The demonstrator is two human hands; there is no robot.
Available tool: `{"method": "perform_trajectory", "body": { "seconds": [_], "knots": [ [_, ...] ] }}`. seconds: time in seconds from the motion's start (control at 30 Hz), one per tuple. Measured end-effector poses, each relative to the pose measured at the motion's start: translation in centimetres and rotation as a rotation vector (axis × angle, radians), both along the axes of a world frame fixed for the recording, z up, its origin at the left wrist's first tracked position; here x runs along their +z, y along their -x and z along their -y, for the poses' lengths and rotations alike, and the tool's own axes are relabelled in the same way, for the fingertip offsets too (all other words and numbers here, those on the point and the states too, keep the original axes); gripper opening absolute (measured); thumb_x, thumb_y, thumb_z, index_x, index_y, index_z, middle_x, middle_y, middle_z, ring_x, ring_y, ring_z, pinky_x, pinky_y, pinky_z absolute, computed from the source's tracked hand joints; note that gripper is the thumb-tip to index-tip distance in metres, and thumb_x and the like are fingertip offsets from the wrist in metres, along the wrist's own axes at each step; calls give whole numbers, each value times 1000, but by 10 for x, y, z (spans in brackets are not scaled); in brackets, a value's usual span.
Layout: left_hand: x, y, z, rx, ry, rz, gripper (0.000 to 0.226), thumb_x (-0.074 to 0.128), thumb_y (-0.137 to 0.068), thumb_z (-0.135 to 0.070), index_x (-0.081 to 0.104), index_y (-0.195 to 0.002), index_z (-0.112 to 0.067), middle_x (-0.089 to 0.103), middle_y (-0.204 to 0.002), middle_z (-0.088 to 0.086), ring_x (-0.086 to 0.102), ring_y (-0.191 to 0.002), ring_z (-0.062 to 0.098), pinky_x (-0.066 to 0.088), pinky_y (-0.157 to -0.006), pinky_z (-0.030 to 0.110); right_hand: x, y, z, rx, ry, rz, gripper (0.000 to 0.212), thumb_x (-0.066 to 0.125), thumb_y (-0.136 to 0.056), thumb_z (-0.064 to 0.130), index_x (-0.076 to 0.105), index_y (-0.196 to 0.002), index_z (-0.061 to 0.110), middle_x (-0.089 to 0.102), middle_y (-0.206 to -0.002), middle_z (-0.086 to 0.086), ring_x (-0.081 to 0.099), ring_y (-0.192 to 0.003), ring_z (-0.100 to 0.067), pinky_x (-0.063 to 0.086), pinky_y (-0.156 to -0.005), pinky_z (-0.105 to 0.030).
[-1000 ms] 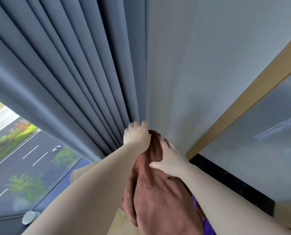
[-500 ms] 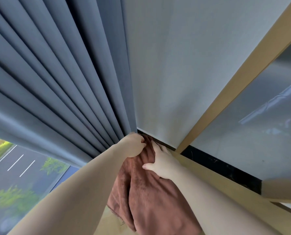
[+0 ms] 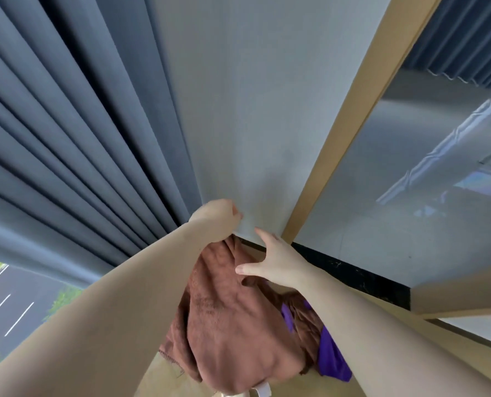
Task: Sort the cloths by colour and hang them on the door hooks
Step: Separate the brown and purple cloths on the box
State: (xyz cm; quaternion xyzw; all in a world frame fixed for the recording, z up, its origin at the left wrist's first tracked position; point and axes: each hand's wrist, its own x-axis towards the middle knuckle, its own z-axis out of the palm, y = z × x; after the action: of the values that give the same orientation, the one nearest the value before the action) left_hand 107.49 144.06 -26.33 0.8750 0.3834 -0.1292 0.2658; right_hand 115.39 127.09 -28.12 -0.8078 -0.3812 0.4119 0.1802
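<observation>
A brown cloth (image 3: 227,319) hangs down in front of me from its top end. My left hand (image 3: 217,219) grips that top end against the grey wall panel (image 3: 252,110), fingers curled. My right hand (image 3: 273,262) is beside it with fingers spread, its fingertips against the cloth's upper right side. A purple cloth (image 3: 328,356) shows behind the brown one, under my right forearm. No hook can be seen; the spot under my left hand is hidden.
Dark grey curtains (image 3: 66,138) hang in folds to the left. A tan wooden frame (image 3: 347,121) runs diagonally on the right beside a glossy panel (image 3: 410,196). A black strip (image 3: 353,270) lines the base. A window with a road (image 3: 6,305) is at lower left.
Both hands and the cloth's top have shifted up and right across the wall panel. My right hand has opened its fingers wider. The purple cloth is in sight again.
</observation>
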Motion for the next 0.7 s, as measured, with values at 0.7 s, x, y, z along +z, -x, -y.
{"method": "perform_trajectory", "body": {
  "seconds": [0.7],
  "knots": [
    [-64,-173,276,-272,288,-37,32,45,-106,-36,64,-126,-19,65,-121,1,60,-109,23,50,-95,37,-61,-175,280,-167,200,-14,103,81,-79,52,23,-161,30,34,-163,1,40,-145,-24,38,-115,-37]
  ]
}}
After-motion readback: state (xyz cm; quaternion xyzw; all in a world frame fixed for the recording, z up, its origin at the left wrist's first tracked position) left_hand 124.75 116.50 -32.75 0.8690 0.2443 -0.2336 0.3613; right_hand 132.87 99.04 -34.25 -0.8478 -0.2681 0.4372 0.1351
